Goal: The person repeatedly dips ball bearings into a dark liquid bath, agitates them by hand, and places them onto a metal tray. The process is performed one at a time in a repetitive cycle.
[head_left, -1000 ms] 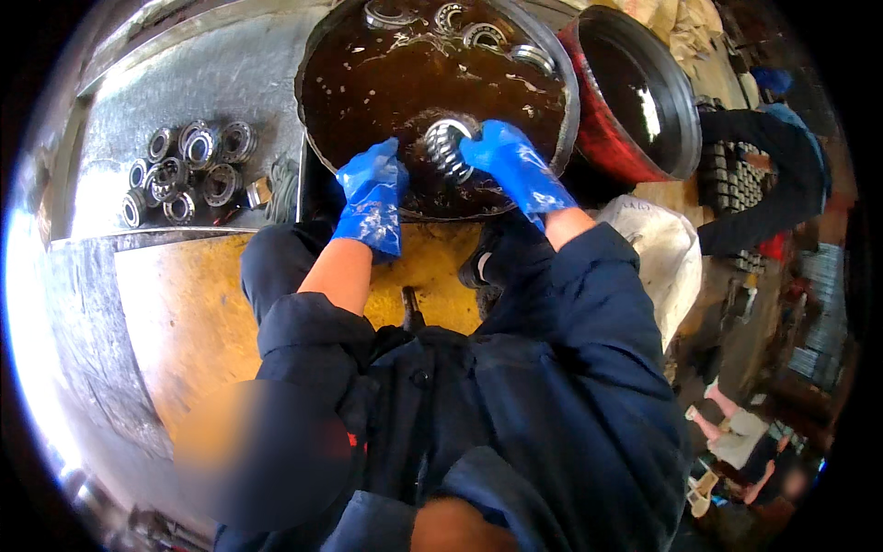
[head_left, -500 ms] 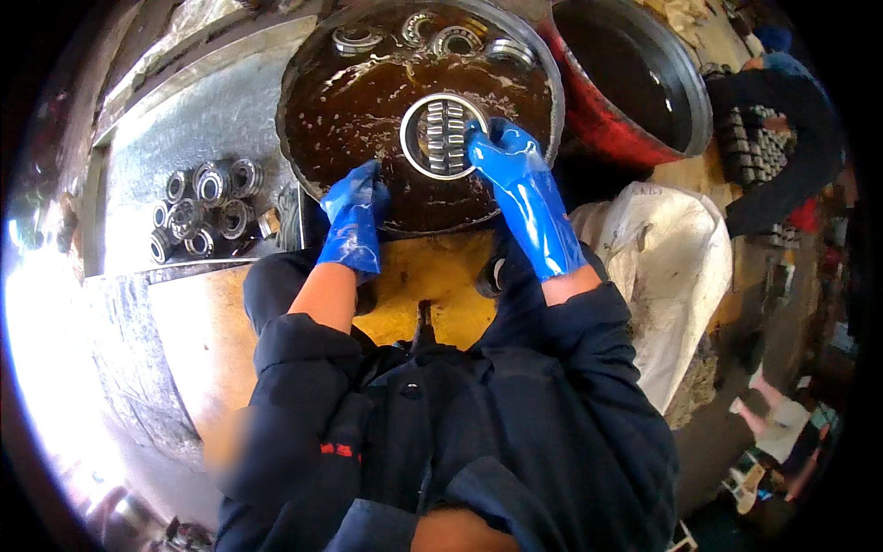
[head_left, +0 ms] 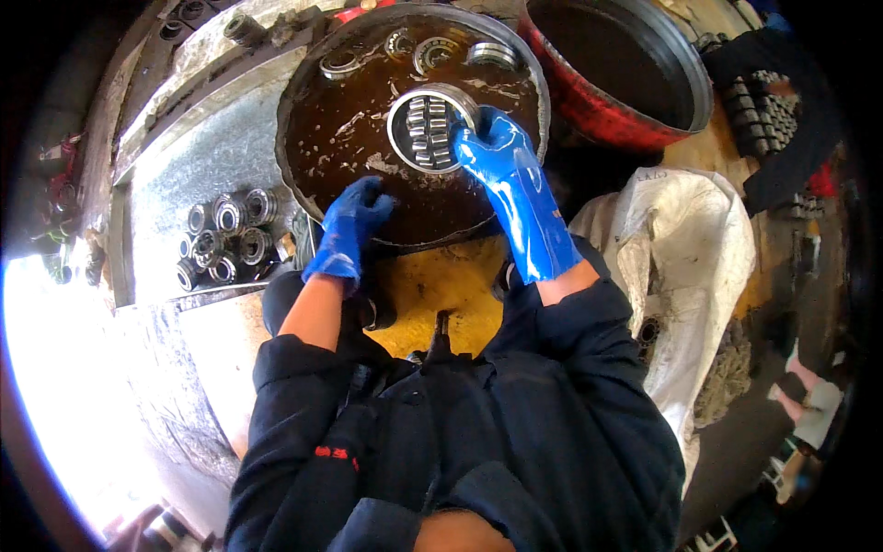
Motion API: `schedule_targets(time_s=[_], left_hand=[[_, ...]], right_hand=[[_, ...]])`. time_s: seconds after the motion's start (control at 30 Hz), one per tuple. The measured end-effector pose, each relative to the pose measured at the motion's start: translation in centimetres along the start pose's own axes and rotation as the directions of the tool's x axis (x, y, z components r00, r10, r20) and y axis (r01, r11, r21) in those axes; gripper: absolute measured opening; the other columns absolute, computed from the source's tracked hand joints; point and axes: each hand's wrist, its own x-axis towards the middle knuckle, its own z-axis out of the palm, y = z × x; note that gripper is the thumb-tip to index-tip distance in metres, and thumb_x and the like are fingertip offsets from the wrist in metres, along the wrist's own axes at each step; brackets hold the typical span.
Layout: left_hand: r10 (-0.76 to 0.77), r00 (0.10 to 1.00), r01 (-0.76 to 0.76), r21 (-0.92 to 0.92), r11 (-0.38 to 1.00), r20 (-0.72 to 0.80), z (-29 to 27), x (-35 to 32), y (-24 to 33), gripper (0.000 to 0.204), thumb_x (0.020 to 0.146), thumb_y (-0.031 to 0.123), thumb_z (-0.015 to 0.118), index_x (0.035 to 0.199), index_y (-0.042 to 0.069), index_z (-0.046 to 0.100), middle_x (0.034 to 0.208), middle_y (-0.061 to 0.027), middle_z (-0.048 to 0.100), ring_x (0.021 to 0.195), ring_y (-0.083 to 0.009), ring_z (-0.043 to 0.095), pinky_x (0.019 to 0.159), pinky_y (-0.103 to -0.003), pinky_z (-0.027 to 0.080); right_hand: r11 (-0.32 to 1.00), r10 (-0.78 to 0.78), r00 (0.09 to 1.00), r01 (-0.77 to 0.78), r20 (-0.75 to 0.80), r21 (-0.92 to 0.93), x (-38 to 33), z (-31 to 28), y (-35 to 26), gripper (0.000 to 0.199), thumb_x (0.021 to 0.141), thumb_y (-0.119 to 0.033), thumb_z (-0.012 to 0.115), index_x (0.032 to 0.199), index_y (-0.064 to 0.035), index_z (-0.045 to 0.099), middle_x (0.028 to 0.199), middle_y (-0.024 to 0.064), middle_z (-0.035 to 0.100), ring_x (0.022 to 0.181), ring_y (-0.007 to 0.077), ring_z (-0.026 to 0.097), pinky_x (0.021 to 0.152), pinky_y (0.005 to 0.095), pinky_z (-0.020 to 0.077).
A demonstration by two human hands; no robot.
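Observation:
My right hand, in a blue rubber glove, grips a large metal roller bearing by its right edge. The bearing is tilted, showing its rows of shiny rollers, and hangs over a round basin of dark brown liquid. Close to the basin's near left rim is my left hand, gloved in blue as well. Its fingers are curled, and whatever they may hold is hidden. Several other bearings lie at the basin's far side.
A red drum with dark liquid stands at the right, beyond a white sack. Several bearings are grouped on a metal sheet at the left. Stacked metal parts lie at the far right.
The bearing in my right hand has shifted slightly left and up and tilted, so its outer side shows. My left hand has dropped a little lower. The whole view has shifted somewhat.

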Motion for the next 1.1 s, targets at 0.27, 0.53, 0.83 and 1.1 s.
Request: schedule_targets(time_s=[0.27,0.53,0.83,1.1], left_hand=[[-0.178,0.921,0.386,-0.767,0.513,0.345,-2.3,1.7,13.6,0.04,0.099,0.04,0.062,0.132,0.017,0.06,0.102,-0.0006,0.07,0.081,-0.0096,0.065,0.064,-0.025,0.051],[-0.11,0.994,0.063,-0.69,0.721,-0.025,1.5,2.8,9.9,0.039,0.094,0.016,0.068,0.131,0.008,0.062,0.112,-0.0081,0.072,0.094,-0.0192,0.068,0.084,-0.032,0.054],[0.012,1.0,-0.015,0.472,0.882,0.009,-3.5,3.9,10.7,0.059,0.088,0.031,0.071,0.143,0.03,0.049,0.123,-0.0098,0.071,0.109,-0.0328,0.069,0.09,-0.045,0.055],[0.005,0.998,-0.034,-0.445,0.895,-0.066,-0.6,4.4,7.3,0.044,0.093,0.024,0.07,0.132,0.007,0.061,0.117,-0.0128,0.073,0.103,-0.0263,0.071,0.09,-0.036,0.056]], right_hand=[[0.994,0.024,1.0,-0.025,-0.014,-0.104,-0.3,-0.4,-0.2,0.042,0.086,-0.019,0.071,0.124,-0.0004,0.067,0.116,0.019,0.073,0.107,0.0265,0.072,0.096,0.0357,0.0536],[0.982,0.022,0.999,-0.017,0.024,-0.187,-0.4,2.1,-0.1,0.045,0.086,-0.021,0.072,0.125,-0.0002,0.066,0.115,0.019,0.073,0.107,0.027,0.071,0.096,0.0361,0.0538],[0.92,0.086,0.991,-0.038,0.107,-0.39,-0.3,3.4,2.0,0.057,0.087,-0.026,0.072,0.136,-0.0012,0.057,0.119,0.0213,0.071,0.11,0.0303,0.07,0.097,0.0366,0.0531],[0.972,0.204,0.959,-0.222,0.195,0.079,-0.8,3.8,1.0,0.037,0.093,-0.022,0.066,0.12,0.003,0.068,0.102,0.0108,0.074,0.091,0.0168,0.07,0.082,0.0297,0.0554]])
